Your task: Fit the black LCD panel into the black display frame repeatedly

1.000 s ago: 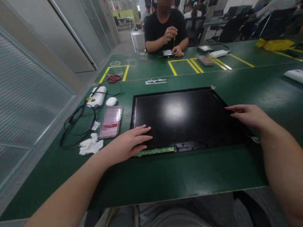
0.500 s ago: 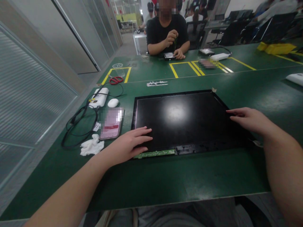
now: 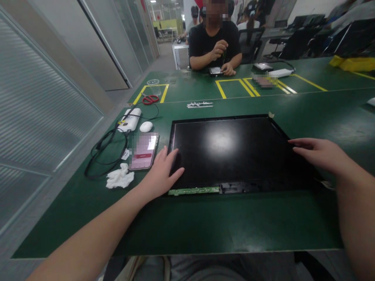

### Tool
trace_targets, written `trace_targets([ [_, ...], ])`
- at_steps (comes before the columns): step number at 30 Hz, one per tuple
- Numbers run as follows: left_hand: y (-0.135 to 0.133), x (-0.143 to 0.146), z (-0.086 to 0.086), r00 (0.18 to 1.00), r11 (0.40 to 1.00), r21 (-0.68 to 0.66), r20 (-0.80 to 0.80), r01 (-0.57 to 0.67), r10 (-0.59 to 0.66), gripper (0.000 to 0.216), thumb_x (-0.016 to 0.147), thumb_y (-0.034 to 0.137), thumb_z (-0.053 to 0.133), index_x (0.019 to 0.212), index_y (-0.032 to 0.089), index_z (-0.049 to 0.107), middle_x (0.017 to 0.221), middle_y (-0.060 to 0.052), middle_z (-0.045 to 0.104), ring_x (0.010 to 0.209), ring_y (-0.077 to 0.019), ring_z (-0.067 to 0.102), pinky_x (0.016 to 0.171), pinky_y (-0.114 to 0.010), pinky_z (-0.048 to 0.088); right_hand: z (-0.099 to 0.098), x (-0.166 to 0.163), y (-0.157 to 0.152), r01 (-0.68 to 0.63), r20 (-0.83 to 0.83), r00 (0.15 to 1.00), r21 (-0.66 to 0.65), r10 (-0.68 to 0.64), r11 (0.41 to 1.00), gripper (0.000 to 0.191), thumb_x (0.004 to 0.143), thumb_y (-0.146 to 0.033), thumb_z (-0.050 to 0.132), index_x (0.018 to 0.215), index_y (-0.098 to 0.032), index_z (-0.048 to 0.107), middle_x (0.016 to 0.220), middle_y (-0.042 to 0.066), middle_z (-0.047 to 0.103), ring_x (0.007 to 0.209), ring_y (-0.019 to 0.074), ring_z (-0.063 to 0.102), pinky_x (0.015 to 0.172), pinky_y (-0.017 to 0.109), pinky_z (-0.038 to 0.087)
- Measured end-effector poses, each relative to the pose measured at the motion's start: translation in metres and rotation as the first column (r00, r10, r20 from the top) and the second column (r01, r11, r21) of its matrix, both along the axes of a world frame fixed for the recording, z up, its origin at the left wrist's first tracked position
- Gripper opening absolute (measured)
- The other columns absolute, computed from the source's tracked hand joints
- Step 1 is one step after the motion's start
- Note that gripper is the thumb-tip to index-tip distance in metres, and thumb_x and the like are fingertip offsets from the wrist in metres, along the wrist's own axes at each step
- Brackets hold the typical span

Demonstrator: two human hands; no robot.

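Note:
A large flat display panel [image 3: 234, 156], dark and glossy in a black frame, lies on the green table in front of me. A narrow green circuit board [image 3: 195, 190] runs along the left part of its near edge. My left hand [image 3: 161, 171] is at the panel's left edge, its thumb spread over the dark surface and its other fingers pointing away along the frame. On the far side, my right hand [image 3: 319, 152] rests at the right edge with fingers stretched out and a gap above the thumb. The undersides of both hands are hidden.
Left of the panel are a phone [image 3: 145, 152], crumpled white tissue [image 3: 120, 176], a white mouse-like object [image 3: 146, 127], a white device [image 3: 130, 120], black cable [image 3: 90, 164] and red-handled scissors [image 3: 150, 100]. White strips [image 3: 199, 104] lie beyond it. A person [image 3: 215, 45] sits opposite.
My left hand has drawn back from over the panel to its left edge, its thumb now spread apart. My right hand stays at the right edge. The whole view has shifted slightly.

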State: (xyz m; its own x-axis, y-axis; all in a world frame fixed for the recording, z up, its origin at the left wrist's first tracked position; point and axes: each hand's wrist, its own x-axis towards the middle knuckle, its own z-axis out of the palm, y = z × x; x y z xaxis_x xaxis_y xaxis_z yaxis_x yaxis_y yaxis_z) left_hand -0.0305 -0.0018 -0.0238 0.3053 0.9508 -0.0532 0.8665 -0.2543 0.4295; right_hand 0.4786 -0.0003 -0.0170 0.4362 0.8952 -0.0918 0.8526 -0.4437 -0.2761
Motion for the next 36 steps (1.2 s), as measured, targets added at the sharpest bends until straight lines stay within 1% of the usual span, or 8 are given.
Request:
trace_targets([
  [5, 0.003, -0.004, 0.000, 0.996, 1.000, 0.013, 0.088, 0.010, -0.012, 0.071, 0.093, 0.048, 0.060, 0.155, 0.015, 0.045, 0.167, -0.025, 0.035, 0.158, -0.0412, 0.026, 0.124, -0.063, 0.025, -0.001, 0.000, -0.001, 0.025, 0.040, 0.999, 0.050, -0.027, 0.998, 0.046, 0.074, -0.042, 0.059, 0.112, -0.027, 0.080, 0.095, 0.008, 0.078, 0.081, 0.0274, 0.070, 0.077, 0.041, 0.054],
  [10, 0.006, -0.004, -0.002, 0.925, 0.998, 0.015, 0.375, -0.067, 0.056, 0.063, 0.089, 0.037, 0.066, 0.148, 0.021, 0.051, 0.157, -0.017, 0.052, 0.149, -0.0364, 0.045, 0.123, -0.058, 0.032, -0.008, 0.005, 0.004, -0.057, 0.056, 0.997, -0.009, 0.058, 0.998, 0.045, 0.075, -0.045, 0.059, 0.110, -0.027, 0.081, 0.085, 0.009, 0.077, 0.074, 0.0282, 0.069, 0.070, 0.042, 0.054],
  [14, 0.006, 0.001, -0.004, 0.725, 0.987, -0.135, 0.670, -0.091, 0.158, 0.063, 0.086, 0.030, 0.069, 0.146, 0.023, 0.049, 0.153, -0.015, 0.058, 0.146, -0.0341, 0.049, 0.121, -0.056, 0.036, -0.012, 0.010, 0.007, -0.072, 0.064, 0.995, -0.037, 0.075, 0.997, 0.048, 0.077, -0.047, 0.060, 0.114, -0.026, 0.080, 0.089, 0.009, 0.078, 0.078, 0.0288, 0.071, 0.071, 0.042, 0.055],
  [18, 0.002, 0.007, 0.001, 0.445, 0.973, -0.227, 0.868, -0.041, 0.222, 0.085, 0.081, 0.025, 0.076, 0.156, 0.027, 0.036, 0.164, -0.013, 0.046, 0.147, -0.0321, 0.048, 0.120, -0.051, 0.041, -0.013, 0.013, 0.007, -0.078, 0.066, 0.994, -0.045, 0.081, 0.996, 0.048, 0.077, -0.048, 0.059, 0.114, -0.025, 0.080, 0.090, 0.009, 0.078, 0.078, 0.0285, 0.072, 0.071, 0.041, 0.055],
  [22, -0.001, 0.011, 0.010, 0.271, 0.942, -0.331, 0.904, -0.051, 0.332, 0.097, 0.077, 0.021, 0.079, 0.160, 0.036, 0.030, 0.171, -0.007, 0.036, 0.146, -0.0322, 0.049, 0.116, -0.050, 0.048, -0.012, 0.014, 0.006, -0.104, 0.095, 0.990, -0.034, 0.107, 0.994, 0.048, 0.078, -0.049, 0.059, 0.113, -0.025, 0.081, 0.097, 0.009, 0.079, 0.083, 0.0289, 0.072, 0.074, 0.041, 0.056],
  [27, 0.003, 0.016, 0.014, 0.132, 0.855, -0.497, 0.847, -0.145, 0.515, 0.088, 0.078, 0.013, 0.076, 0.156, 0.034, 0.041, 0.163, -0.006, 0.049, 0.135, -0.0294, 0.062, 0.108, -0.044, 0.057, -0.010, 0.012, 0.006, -0.130, 0.109, 0.985, -0.024, 0.132, 0.991, 0.049, 0.078, -0.050, 0.059, 0.113, -0.024, 0.080, 0.098, 0.010, 0.078, 0.085, 0.0285, 0.072, 0.074, 0.041, 0.056],
  [31, 0.007, 0.020, 0.015, 0.073, 0.779, -0.603, 0.781, -0.169, 0.620, 0.073, 0.085, 0.012, 0.069, 0.153, 0.029, 0.050, 0.144, -0.007, 0.068, 0.115, -0.0265, 0.074, 0.096, -0.039, 0.064, -0.012, 0.012, 0.005, -0.130, 0.097, 0.986, -0.026, 0.132, 0.991, 0.048, 0.078, -0.050, 0.060, 0.114, -0.024, 0.080, 0.102, 0.010, 0.078, 0.087, 0.0274, 0.072, 0.076, 0.040, 0.056],
  [36, 0.010, 0.019, 0.016, 0.076, 0.706, -0.689, 0.705, -0.160, 0.705, 0.074, 0.088, 0.018, 0.069, 0.157, 0.034, 0.047, 0.112, -0.005, 0.081, 0.087, -0.0248, 0.080, 0.077, -0.039, 0.068, -0.015, 0.011, 0.004, -0.134, 0.089, 0.987, 0.016, 0.132, 0.991, 0.048, 0.079, -0.050, 0.060, 0.114, -0.024, 0.079, 0.102, 0.009, 0.077, 0.089, 0.0272, 0.072, 0.081, 0.041, 0.056],
])
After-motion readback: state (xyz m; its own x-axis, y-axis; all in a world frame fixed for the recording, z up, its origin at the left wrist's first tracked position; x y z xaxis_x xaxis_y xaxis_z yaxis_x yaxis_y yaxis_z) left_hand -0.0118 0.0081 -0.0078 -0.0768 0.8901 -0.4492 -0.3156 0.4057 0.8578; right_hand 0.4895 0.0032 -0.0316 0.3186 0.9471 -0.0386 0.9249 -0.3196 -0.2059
